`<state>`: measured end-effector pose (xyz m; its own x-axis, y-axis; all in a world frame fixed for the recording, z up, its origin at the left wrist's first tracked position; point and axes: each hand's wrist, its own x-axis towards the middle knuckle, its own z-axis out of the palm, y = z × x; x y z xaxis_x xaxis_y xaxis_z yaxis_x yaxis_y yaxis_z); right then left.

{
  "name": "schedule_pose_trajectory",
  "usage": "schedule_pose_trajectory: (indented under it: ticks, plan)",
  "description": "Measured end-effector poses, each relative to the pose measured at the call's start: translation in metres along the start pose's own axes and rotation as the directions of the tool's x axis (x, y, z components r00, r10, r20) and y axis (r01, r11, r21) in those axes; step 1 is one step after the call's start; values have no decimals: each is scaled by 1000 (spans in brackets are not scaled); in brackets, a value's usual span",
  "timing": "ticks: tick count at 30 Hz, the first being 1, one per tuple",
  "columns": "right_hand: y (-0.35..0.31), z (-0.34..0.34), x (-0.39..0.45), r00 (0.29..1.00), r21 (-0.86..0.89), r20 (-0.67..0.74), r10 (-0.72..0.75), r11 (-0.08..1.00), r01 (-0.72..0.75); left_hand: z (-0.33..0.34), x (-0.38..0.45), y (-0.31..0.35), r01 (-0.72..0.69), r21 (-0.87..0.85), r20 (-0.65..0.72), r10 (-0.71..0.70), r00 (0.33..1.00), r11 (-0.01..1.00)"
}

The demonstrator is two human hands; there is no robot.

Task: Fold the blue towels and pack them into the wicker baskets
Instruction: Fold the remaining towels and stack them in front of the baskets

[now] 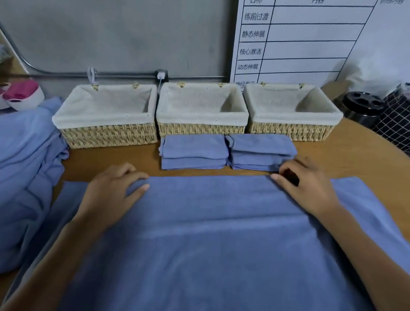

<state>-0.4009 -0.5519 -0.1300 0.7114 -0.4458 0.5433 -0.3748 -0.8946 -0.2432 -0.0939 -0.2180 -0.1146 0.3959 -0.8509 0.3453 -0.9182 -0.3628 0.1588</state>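
A blue towel (215, 244) lies spread flat on the wooden table (363, 165). The left hand (112, 191) and right hand (306, 185), well apart, both pinch its far edge. Beyond it sit two stacks of folded towels (194, 151) (262, 152), just in front of three lined wicker baskets (107, 113) (200, 109) (291, 111), all empty. A heap of unfolded towels (9, 174) lies at left. The wall chart (298, 36) carries Chinese headings: 名称, 内容, 练前过渡, 静态伸展, 核心激活, 动态伸展.
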Motion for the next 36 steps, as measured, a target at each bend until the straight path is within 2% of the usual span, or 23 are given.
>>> schedule_pose_trajectory:
  ticks: [2,4,8,14,22,36]
  plan:
    - [4,0,1,998,-38,-50,-36,999,34,2,0,13,77,18,-3,-77,997,997]
    - [10,0,3,995,-58,-88,-42,998,37,8,-5,26,128,-45,-16,-129,992,991]
    - [11,-2,4,992,-38,-124,-22,999,17,13,-11,29,149,-174,-49,-159,986,973]
    - [7,-4,2,1000,-15,-13,19,1000,-19,12,-12,29,147,-205,-80,-166,983,968]
    - [4,-6,3,998,-3,32,53,999,-53,10,-11,21,163,-245,-58,-182,982,956]
    - [10,-3,2,999,5,-11,32,999,-31,7,-10,23,195,-319,-11,-210,978,927]
